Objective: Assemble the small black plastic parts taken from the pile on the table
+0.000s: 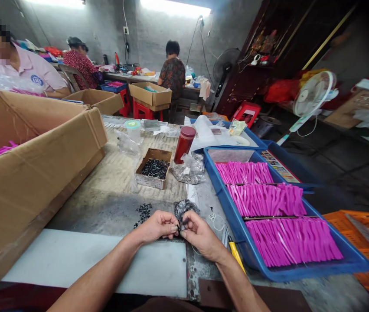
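My left hand (162, 225) and my right hand (200, 232) meet over the near part of the table, fingertips pinched close together. Between them is a small black piece (179, 229), too small to name. Just behind the fingers lies a dark clear plastic bag (187, 208). A loose pile of small black parts (143, 214) is left of my left hand. Farther back, a small cardboard box (151, 181) holds many similar-looking dark pieces. By my right forearm lies a tool with a yellow handle (236, 256).
A blue tray (210, 173) with rows of pink plastic pieces (291, 240) stands at right. A large cardboard carton (41, 173) fills the left side. Behind the small box are a red canister (184, 145) and a bag of metal parts (189, 171). Several people sit beyond.
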`<state>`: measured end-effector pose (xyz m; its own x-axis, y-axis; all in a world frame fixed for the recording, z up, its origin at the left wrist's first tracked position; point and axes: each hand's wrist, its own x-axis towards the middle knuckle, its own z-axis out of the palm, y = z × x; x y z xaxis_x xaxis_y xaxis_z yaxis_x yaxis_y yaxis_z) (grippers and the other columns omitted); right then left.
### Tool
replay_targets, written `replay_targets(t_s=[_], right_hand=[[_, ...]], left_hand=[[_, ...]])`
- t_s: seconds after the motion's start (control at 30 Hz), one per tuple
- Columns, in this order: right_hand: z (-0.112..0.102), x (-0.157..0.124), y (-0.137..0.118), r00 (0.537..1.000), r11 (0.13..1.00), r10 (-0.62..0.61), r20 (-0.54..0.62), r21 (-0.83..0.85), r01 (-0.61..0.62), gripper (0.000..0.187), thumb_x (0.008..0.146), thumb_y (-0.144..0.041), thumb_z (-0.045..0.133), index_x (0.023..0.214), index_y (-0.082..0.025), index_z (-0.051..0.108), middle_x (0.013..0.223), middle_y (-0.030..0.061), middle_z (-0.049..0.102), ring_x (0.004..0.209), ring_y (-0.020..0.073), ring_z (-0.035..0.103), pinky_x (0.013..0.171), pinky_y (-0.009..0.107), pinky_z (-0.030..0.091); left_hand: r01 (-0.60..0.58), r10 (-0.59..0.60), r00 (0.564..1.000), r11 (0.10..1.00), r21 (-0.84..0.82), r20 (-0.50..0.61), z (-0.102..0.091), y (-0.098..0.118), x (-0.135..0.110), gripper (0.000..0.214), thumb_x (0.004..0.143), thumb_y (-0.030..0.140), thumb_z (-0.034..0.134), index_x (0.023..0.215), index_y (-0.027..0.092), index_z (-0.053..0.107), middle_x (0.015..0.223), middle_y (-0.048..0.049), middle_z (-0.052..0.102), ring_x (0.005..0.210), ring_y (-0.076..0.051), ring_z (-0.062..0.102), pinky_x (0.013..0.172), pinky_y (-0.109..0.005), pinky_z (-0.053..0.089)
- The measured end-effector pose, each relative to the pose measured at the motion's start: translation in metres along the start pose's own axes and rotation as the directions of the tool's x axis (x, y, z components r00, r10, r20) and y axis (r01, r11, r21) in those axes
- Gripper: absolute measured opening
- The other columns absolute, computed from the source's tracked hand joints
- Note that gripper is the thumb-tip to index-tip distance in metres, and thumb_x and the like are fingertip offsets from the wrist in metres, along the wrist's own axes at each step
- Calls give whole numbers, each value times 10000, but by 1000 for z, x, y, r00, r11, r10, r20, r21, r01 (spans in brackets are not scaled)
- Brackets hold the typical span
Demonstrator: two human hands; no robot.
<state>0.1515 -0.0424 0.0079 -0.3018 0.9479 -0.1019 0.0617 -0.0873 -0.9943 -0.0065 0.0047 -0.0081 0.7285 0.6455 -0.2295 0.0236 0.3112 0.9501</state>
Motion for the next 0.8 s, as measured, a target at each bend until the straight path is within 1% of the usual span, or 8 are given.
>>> replay_targets(t_s=[0.13,0.3,0.43,0.57,0.8], right_hand=[[0,-1,1,1000,999,-9,1,-40,9,137,649,-118,442,729,-196,364,573,-70,331,520,70,335,480,189,261],[0,-2,2,1000,995,-17,-6,-101,16,143,655,-92,423,740,-197,376,565,-70,331,517,70,339,481,190,262],[0,0,1,1000,999,4,-1,-43,-4,149,646,-109,440,739,-198,365,564,-71,333,513,72,342,472,191,257],[0,0,-1,1000,1000,9,-6,-25,-9,160,636,-103,442,742,-195,365,557,-77,324,501,68,315,466,191,241],[-1,-1,1,1000,999,16,18,-32,-16,139,654,-119,444,740,-196,366,556,-77,325,499,67,310,463,187,231]], left_hand=[[21,-20,1000,1000,-21,4,0,1,0,254,610,334,612,651,92,548,488,27,522,402,-37,410,393,-151,263],[57,-55,998,994,-96,17,1,1,0,244,606,316,620,644,89,536,530,5,543,424,-45,443,392,-151,280],[55,-52,998,992,-111,26,2,2,-1,238,616,311,615,642,89,531,520,7,541,407,-38,428,384,-149,277],[48,-46,998,995,-82,33,1,1,0,227,632,305,602,652,90,533,512,14,534,405,-34,418,390,-148,276],[46,-47,998,998,45,33,0,2,0,232,646,322,581,658,96,533,476,36,495,410,-37,395,403,-151,269]])
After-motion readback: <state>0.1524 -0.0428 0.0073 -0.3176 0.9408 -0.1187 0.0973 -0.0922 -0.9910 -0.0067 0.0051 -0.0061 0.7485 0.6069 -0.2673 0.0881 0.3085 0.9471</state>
